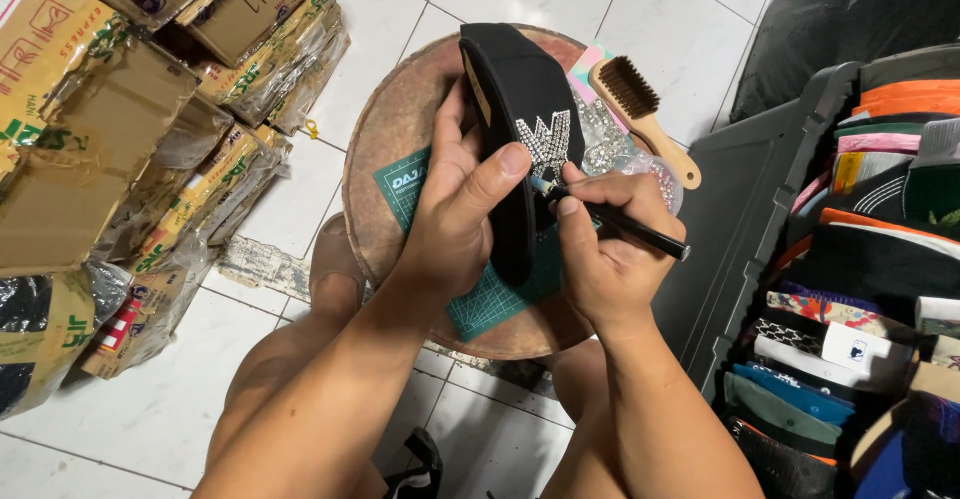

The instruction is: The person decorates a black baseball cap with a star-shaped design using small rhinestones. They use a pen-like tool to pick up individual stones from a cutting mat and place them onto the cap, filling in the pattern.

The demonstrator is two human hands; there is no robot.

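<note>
My left hand (462,199) is wrapped around a black cap (520,109), fingers behind it and the thumb pressed flat across its front, holding it on edge over a round stool (385,149). The cap's front carries a rhinestone design (545,139), silver against the black cloth, just beyond my thumb tip. My right hand (610,249) is closed in a writing grip on a thin black pen tool (615,219), thumb and forefinger pinching it near the front end. Its tip sits at the lower edge of the stones, right beside my left thumb; I cannot tell whether it touches a stone.

Under the cap a green cutting mat (490,304) lies on the stool. Behind the cap, on the far side of the stool, a clear bag of loose stones (625,159) rests next to a wooden brush (645,119) with dark bristles. To my right stands a dark crate (740,209) packed with folded caps of many colours. To my left, taped cardboard boxes (110,109) are stacked on the white tiled floor (120,409).
</note>
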